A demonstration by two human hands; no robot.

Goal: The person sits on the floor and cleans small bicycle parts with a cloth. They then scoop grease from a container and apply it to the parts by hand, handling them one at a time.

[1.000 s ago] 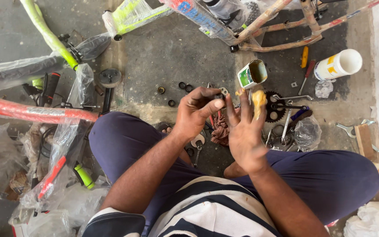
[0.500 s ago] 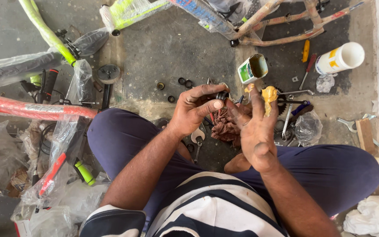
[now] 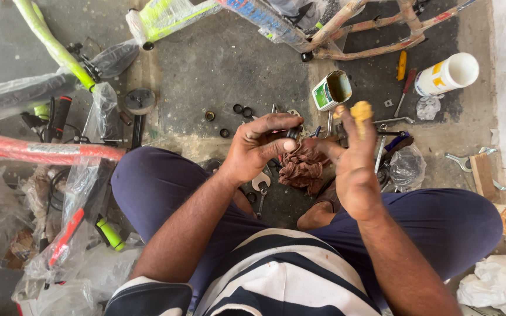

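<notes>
I sit cross-legged on a concrete floor. My left hand (image 3: 260, 147) pinches a small dark metal part (image 3: 293, 132) between thumb and fingertips. My right hand (image 3: 351, 158) is raised beside it, fingers spread, with a lump of yellow grease (image 3: 361, 110) on the fingertip. A brown rag (image 3: 303, 167) lies just below both hands. An open tin of grease (image 3: 331, 90) stands on the floor beyond the hands.
Plastic-wrapped bicycle frames lie around: a red tube (image 3: 42, 152) at left, a green one (image 3: 54, 47) far left, a pink one (image 3: 376, 29) at top. A white canister (image 3: 446, 74), screwdrivers (image 3: 402, 64), spanners (image 3: 461, 161), small rings (image 3: 241, 110) and a white cloth (image 3: 493, 289) are scattered about.
My right hand has turned and lifted, bringing the greasy fingertip up beside the tin. My left hand has stayed closed on the small part.
</notes>
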